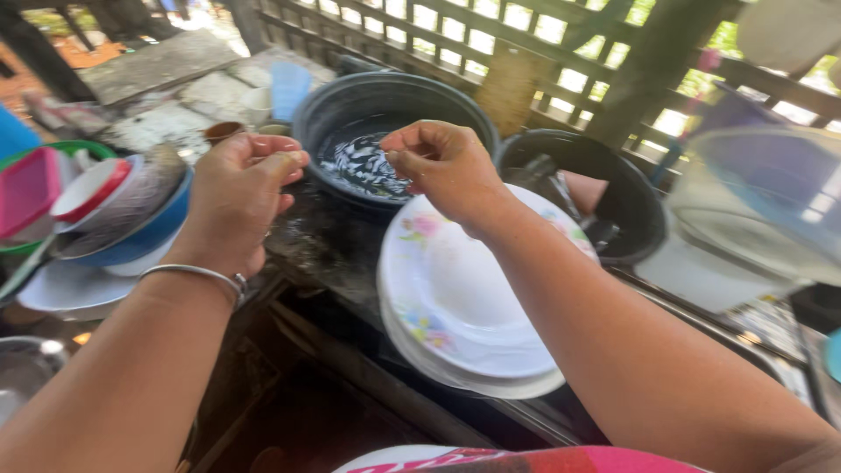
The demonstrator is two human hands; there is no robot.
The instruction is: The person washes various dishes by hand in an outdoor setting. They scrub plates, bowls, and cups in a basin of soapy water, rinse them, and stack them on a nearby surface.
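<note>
My left hand [236, 197] hovers over the dark wet counter, fingers curled with thumb and fingertips pinched together; a silver bangle circles its wrist. My right hand [442, 166] is raised above a stack of white floral plates [455, 307], its fingertips also pinched. Whether either pinch holds something small is too blurred to tell. Both hands are in front of a dark round basin [385, 109] with water in it.
A blue bowl [144, 232] with a red-rimmed lid and other dishes sits at left, beside a green and pink container [31, 188]. A second dark tub [613, 188] is at right, then a clear plastic container [762, 201]. A lattice fence stands behind.
</note>
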